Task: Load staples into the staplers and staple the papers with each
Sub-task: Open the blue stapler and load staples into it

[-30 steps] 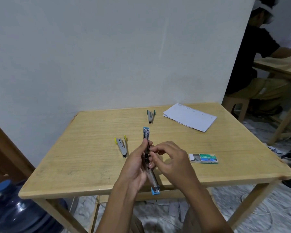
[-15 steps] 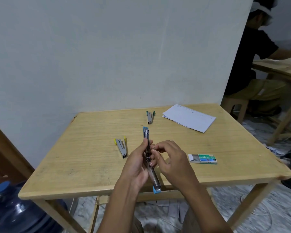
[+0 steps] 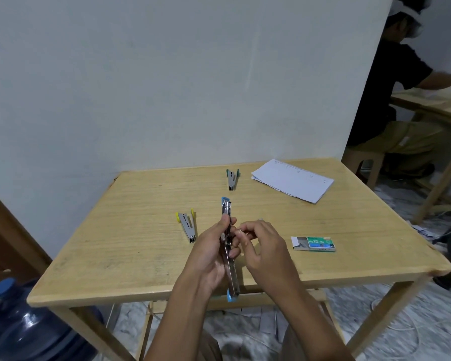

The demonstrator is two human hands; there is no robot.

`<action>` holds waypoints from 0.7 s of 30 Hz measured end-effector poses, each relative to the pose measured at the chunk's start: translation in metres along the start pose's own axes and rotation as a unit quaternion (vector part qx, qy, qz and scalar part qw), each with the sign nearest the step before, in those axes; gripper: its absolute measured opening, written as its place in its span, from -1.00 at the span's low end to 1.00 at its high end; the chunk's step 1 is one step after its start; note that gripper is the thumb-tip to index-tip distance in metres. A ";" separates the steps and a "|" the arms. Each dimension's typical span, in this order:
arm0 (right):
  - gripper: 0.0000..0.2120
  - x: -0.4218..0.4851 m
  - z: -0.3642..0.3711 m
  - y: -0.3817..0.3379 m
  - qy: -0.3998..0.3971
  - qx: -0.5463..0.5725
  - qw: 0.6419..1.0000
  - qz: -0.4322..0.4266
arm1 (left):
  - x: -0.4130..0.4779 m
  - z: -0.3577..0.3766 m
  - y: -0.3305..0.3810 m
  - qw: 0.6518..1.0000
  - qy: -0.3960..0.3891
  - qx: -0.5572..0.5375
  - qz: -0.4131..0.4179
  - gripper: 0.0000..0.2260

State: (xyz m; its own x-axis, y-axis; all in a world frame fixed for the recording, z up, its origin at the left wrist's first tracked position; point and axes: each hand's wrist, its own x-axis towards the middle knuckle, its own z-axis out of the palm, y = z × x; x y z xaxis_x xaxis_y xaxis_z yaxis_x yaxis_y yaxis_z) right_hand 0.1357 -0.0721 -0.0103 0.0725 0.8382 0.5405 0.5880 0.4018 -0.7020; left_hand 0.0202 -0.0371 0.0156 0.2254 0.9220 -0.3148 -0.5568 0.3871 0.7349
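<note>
Left hand [image 3: 211, 256] wrapped around the opened-out blue stapler [image 3: 229, 252], gripping it mid-length.
Blue ends stick out past the fist both ways, over the table's [image 3: 130, 259] near edge. Right hand [image 3: 264, 250] fingertips are pinched right beside it, can't tell on what. Staple box [image 3: 314, 243] sits right of the stapler, yellow stapler [image 3: 187, 225] left, green stapler [image 3: 232, 179] and papers [image 3: 293, 180] beyond.

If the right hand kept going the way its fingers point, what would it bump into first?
Most likely the blue stapler, held opened out in the left hand. The right hand has its fingertips pointing leftward at it, almost touching; whether they already touch is unclear.
</note>
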 end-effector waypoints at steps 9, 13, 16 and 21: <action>-0.81 0.002 -0.006 -0.003 -0.007 0.001 1.000 0.013 | -0.007 -0.001 -0.004 0.999 -0.034 0.027 -0.012 -0.77; -0.57 0.014 -0.011 -0.004 -0.040 0.009 0.998 0.042 | -0.010 0.004 -0.007 0.998 -0.056 0.034 -0.007 -0.74; -0.46 0.013 -0.009 -0.004 -0.064 0.006 0.996 0.054 | -0.010 0.004 -0.008 0.998 -0.057 0.033 -0.003 -0.75; -0.62 0.014 -0.010 -0.008 -0.070 0.061 0.992 0.089 | -0.007 -0.001 -0.009 0.997 -0.059 0.041 -0.006 -0.69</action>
State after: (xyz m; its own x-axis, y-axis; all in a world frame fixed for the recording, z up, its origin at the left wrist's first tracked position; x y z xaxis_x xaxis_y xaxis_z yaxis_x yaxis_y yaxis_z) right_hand 0.1396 -0.0672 0.0076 0.0490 0.9391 0.3400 0.4743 0.2777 -0.8354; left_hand 0.0224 -0.0466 0.0105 0.3269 0.9099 -0.2553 -0.4869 0.3936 0.7797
